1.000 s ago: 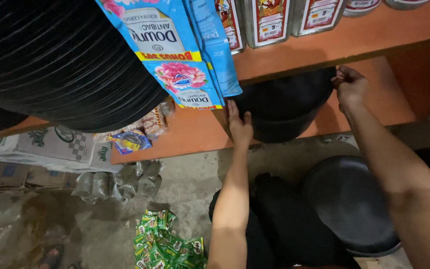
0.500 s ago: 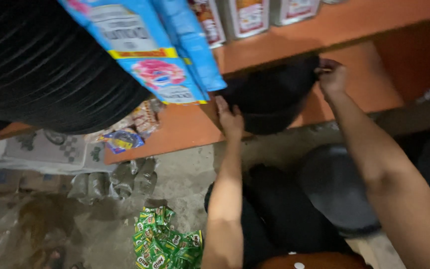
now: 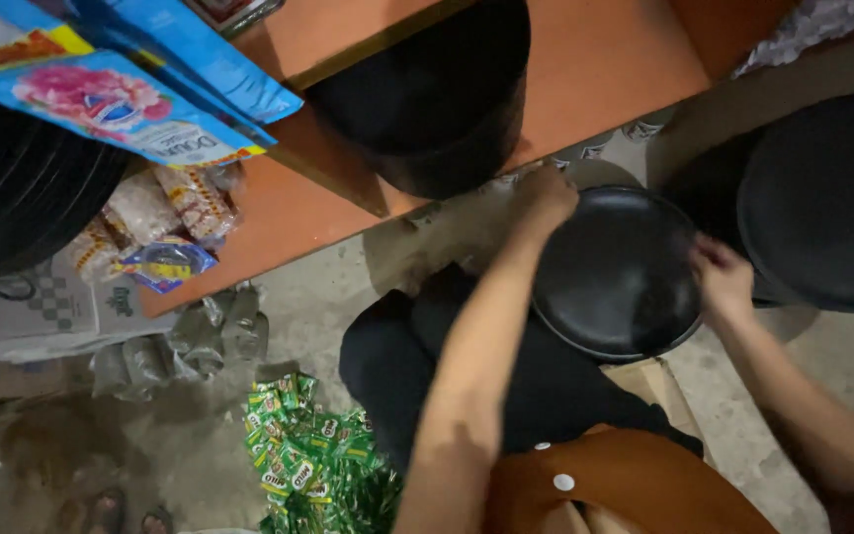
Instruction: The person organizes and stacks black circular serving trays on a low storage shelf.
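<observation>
**A:** Far left: black ribbed roll (image 3: 22,198) up top, blue flower-print packets (image 3: 121,109) hanging over it, snack bags (image 3: 165,213) on the orange shelf (image 3: 605,79). Grey bundles (image 3: 200,331) on the concrete floor (image 3: 180,445) below, then a heap of green sachets (image 3: 298,460). Any read on the hands?

**B:** Both on the same thing. Round black pan (image 3: 617,272), shallow and dark, held flat-face-up just below the shelf edge, above the lap. Left hand (image 3: 544,198) curled over the upper-left rim, right hand (image 3: 722,282) clamped on the right rim, fingers wrapped over the edge, thumbs hidden underneath, so can't say how tight.

**A:** So no long axis to speak of?

**B:** Nope, circular, so only the line between the two grips matters: runs roughly upper-left to lower-right across the pan. Neither hand nearer, both already touching, opposite sides.

**A:** Room around it?

**B:** Tight up top: black tub (image 3: 437,99) sitting on the shelf just above the left hand, shelf lip right beside the knuckles. To the right, another big black pan (image 3: 827,203) nearly touching the right hand's side, maybe overlapping slightly, hard to tell. Toward the body, dark trousers and a brown garment (image 3: 644,485) directly underneath. Bare floor lower right looks like the only clear stretch.
</observation>
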